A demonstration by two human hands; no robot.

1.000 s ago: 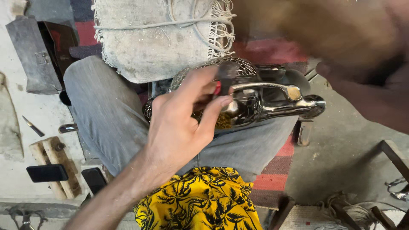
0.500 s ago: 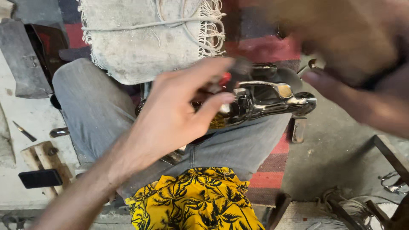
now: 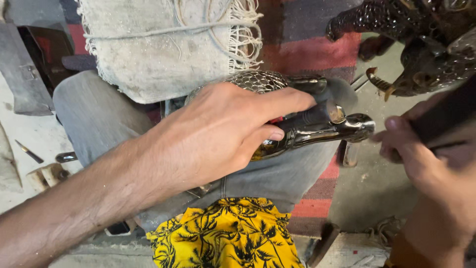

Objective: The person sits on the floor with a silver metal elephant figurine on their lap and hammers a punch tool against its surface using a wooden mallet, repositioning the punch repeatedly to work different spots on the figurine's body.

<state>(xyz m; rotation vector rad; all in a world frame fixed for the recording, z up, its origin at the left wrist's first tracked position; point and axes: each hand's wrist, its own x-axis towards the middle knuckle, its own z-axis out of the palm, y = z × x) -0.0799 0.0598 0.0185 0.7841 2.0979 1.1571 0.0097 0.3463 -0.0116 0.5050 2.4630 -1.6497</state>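
Two bare hands at work on one item. Left hand (image 3: 218,134): grip closed over a dark, glossy metal animal figurine with a scale-textured body (image 3: 307,126), fingers curled over the top and thumb tucked beneath, pinning it across the lap on grey trousers (image 3: 89,114). The figurine's slender shiny end juts past the fingertips toward the right; a spot of red shows under the fingers, its nature unclear.

Right hand (image 3: 421,159): blurred, just beside the figurine's projecting end, fingers partly curled against a dark, indistinct object (image 3: 441,119); whether the grip is closed on it cannot be told.

Progress, as a judgement: the piece already looks polished and finely patterned, so the work appears to be late-stage finishing or detailing; how much is left cannot be read from this view.

Surroundings, outward: frayed off-white woven cloth tied with string (image 3: 163,44) above the knee; yellow fabric with black leaf print (image 3: 228,238) below; red-and-grey striped rug (image 3: 317,44) under the legs; second dark ornamental figure with a horn-like tip (image 3: 411,44) at upper right; small hand tools (image 3: 29,151) on the pale floor at left.
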